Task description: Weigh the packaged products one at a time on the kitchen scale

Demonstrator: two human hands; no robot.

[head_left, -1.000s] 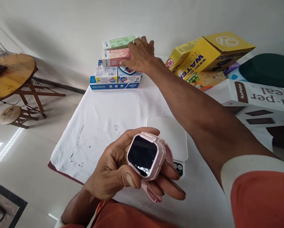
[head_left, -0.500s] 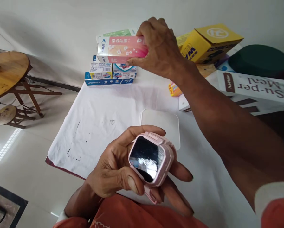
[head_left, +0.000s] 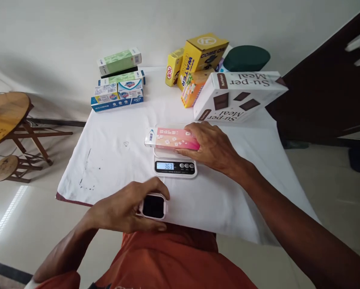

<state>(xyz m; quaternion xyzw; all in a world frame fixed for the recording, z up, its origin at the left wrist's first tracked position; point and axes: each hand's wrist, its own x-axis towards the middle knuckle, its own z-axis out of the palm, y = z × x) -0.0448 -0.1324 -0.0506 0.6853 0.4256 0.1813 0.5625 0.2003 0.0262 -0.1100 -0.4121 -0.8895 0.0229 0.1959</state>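
Two grips: pink toothpaste box [head_left: 172, 138] in right hand [head_left: 211, 146], just shifted from behind the digital scale [head_left: 175, 166] to over it, reading likely grip-affected; pink smartwatch [head_left: 154, 206] in left hand [head_left: 125, 205], in front of scale.

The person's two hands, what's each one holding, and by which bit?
The right hand grips the pink box by its dark pink end. The left hand holds the pink watch around its case; whether it's lifted, I can't tell.
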